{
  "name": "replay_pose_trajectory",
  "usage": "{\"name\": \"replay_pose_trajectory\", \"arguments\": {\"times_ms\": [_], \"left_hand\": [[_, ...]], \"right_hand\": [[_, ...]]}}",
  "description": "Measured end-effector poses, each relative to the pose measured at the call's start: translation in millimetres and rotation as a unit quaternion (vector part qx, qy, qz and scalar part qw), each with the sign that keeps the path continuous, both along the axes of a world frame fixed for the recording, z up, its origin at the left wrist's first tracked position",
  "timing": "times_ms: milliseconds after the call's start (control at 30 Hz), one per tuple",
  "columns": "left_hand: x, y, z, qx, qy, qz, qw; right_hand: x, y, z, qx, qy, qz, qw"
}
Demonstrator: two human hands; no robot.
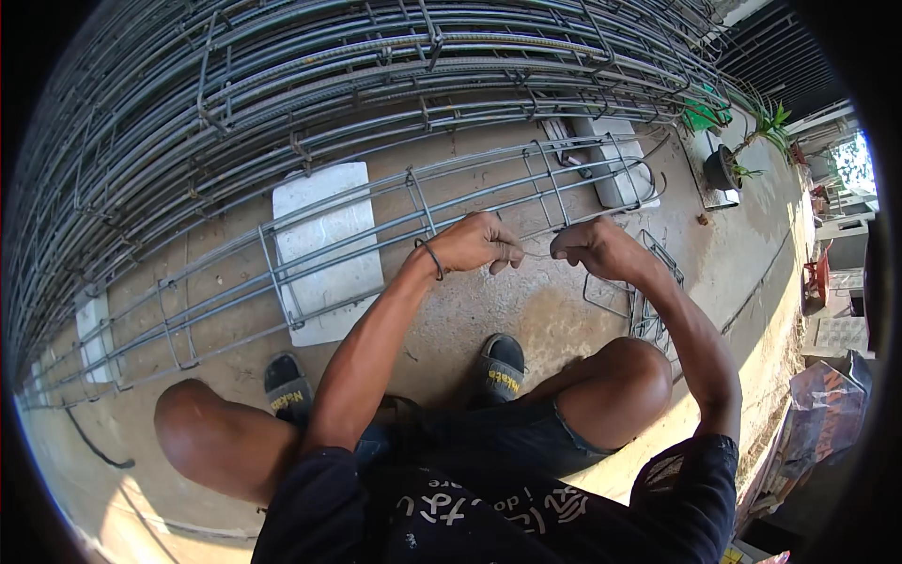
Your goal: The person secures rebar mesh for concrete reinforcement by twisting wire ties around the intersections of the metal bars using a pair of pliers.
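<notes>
A thin tie wire (537, 255) spans the gap between my two hands. My left hand (479, 243), with a dark band around its wrist, grips one end between curled fingers. The other end is pinched in my right hand (597, 247). Just beyond both hands lies a long, narrow rebar cage (331, 257), its bars joined by rectangular stirrups. My right hand overlaps the cage's near bar close to one stirrup (553, 183); whether it touches the bar I cannot tell. Hooked bar ends (652, 176) curl at the cage's right end.
A large stack of rebar cages (394, 63) fills the far side. White blocks (324, 190) (613, 155) lie under the narrow cage. Loose wire stirrups (648, 303) rest on the concrete floor (458, 310) at right. Farther right stand a potted plant (722, 169) and a torn bag (824, 409).
</notes>
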State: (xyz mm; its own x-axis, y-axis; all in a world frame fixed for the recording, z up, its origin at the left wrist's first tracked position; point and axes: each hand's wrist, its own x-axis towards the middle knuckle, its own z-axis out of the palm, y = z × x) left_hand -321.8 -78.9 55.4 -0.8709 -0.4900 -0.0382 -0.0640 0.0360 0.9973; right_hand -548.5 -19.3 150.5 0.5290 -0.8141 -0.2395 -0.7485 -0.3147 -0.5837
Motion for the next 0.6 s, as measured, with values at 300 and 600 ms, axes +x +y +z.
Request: {"name": "replay_pose_trajectory", "arguments": {"times_ms": [300,600], "left_hand": [[-2,14,0,0.063,-0.144,0.137,0.978],[-45,71,-52,0.367,0.189,0.352,0.84]], "right_hand": [[-33,-27,-65,-0.133,-0.15,-0.047,0.979],[48,-15,-109,0.216,-0.47,-0.292,0.805]]}}
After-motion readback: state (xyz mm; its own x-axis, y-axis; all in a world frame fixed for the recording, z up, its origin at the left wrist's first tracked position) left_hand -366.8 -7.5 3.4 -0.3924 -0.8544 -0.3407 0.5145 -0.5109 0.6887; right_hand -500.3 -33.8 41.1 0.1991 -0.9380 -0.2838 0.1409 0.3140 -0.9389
